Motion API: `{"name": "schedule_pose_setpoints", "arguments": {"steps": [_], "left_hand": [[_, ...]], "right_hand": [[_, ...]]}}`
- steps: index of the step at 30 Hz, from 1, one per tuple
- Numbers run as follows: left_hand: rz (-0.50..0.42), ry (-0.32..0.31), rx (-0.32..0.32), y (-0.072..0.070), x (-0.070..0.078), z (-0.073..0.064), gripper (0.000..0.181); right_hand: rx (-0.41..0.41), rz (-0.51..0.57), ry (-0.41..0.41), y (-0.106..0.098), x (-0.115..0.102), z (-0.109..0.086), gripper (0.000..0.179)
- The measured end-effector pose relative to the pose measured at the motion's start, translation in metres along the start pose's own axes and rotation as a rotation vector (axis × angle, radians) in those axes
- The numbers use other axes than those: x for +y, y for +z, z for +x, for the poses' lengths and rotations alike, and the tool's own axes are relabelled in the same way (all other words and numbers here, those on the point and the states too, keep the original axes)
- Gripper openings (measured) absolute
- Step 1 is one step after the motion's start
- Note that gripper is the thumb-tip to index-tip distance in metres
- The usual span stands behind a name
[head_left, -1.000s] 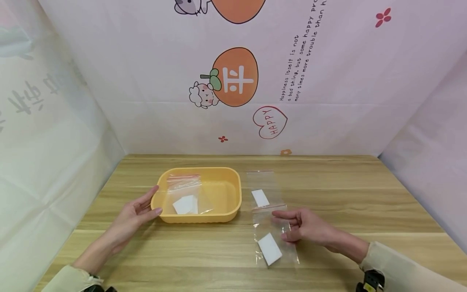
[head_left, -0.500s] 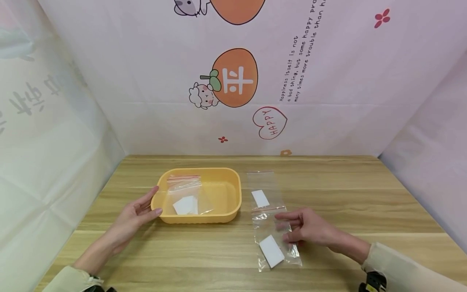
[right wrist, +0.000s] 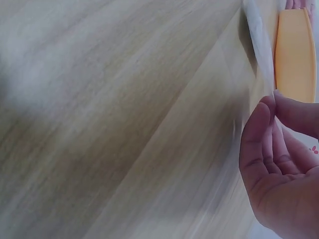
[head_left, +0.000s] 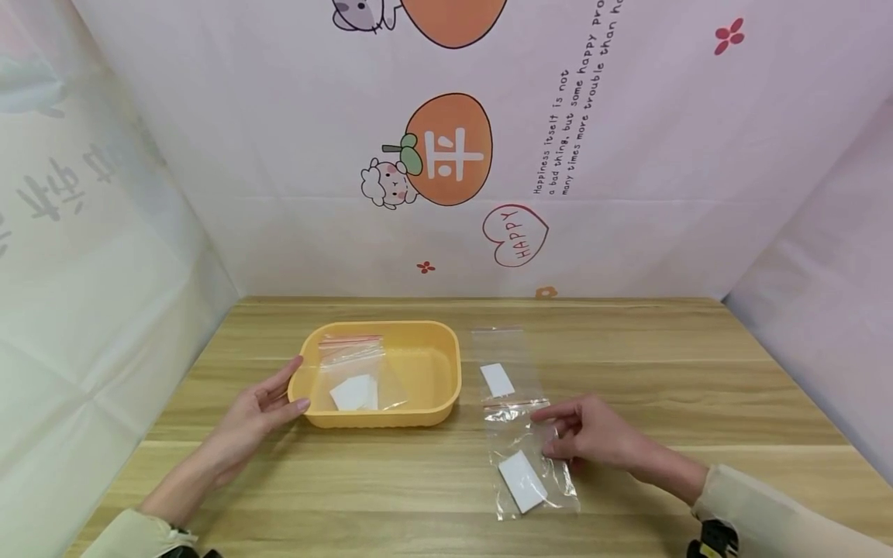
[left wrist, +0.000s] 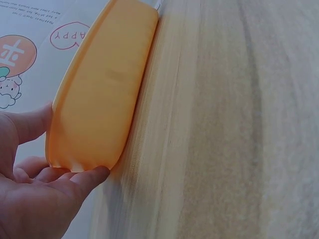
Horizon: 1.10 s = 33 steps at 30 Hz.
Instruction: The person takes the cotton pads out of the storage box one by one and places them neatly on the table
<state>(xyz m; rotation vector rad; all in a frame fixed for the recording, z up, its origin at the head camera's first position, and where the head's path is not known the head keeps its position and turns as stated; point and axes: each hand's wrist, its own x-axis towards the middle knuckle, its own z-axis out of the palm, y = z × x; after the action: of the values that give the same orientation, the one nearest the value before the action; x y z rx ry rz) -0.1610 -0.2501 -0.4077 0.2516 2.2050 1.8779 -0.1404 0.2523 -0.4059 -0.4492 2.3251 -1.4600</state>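
My left hand (head_left: 253, 420) holds the left end of a yellow plastic bin (head_left: 418, 418), thumb and fingers spread round its end wall; in the left wrist view the fingertips press on that wall. Between the thumb and fingers of my right hand (head_left: 596, 438) is the right edge of a clear zip-lock bag (head_left: 504, 436), pinched there. A white rectangular piece (head_left: 523, 482) lies inside this bag. Just beyond it, flat on the table, is a second clear zip-lock bag (head_left: 502, 349) with its own white piece (head_left: 498, 380); the held bag's red-lined top overlaps its lower end.
Inside the bin, toward its left side, lie zip-lock bags (head_left: 352, 353) with white pieces (head_left: 354, 392). A wood-grain table (head_left: 670, 372) carries everything, with a printed white cloth (head_left: 307, 232) hanging behind and at both sides.
My right hand has drawn the nearer zip-lock bag slightly to the right and toward me, its top edge now lower on the other bag. The left hand and bin stay put.
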Motion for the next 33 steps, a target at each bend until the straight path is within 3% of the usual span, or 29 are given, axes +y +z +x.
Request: {"name": "schedule_pose_setpoints", "arguments": {"steps": [7,14,23,29,33], "left_hand": [[0.0,-0.005,0.002,-0.001,0.001,0.0,0.083],[-0.004,-0.007,0.003,0.0,0.0,0.001,0.084],[-0.004,0.005,-0.002,-0.001,0.0,0.001,0.084],[0.0,0.004,-0.006,-0.002,0.0,0.001,0.084],[0.002,0.003,-0.01,-0.002,-0.001,0.001,0.085]], "right_hand": [[0.017,-0.124,-0.051,0.002,0.001,0.003,0.048],[0.051,-0.347,-0.126,0.001,0.002,0.0,0.049],[0.087,-0.442,-0.13,-0.005,-0.003,-0.007,0.045],[0.083,-0.595,-0.234,-0.001,-0.005,-0.009,0.039],[0.064,-0.681,-0.255,0.005,-0.003,-0.009,0.045]]}}
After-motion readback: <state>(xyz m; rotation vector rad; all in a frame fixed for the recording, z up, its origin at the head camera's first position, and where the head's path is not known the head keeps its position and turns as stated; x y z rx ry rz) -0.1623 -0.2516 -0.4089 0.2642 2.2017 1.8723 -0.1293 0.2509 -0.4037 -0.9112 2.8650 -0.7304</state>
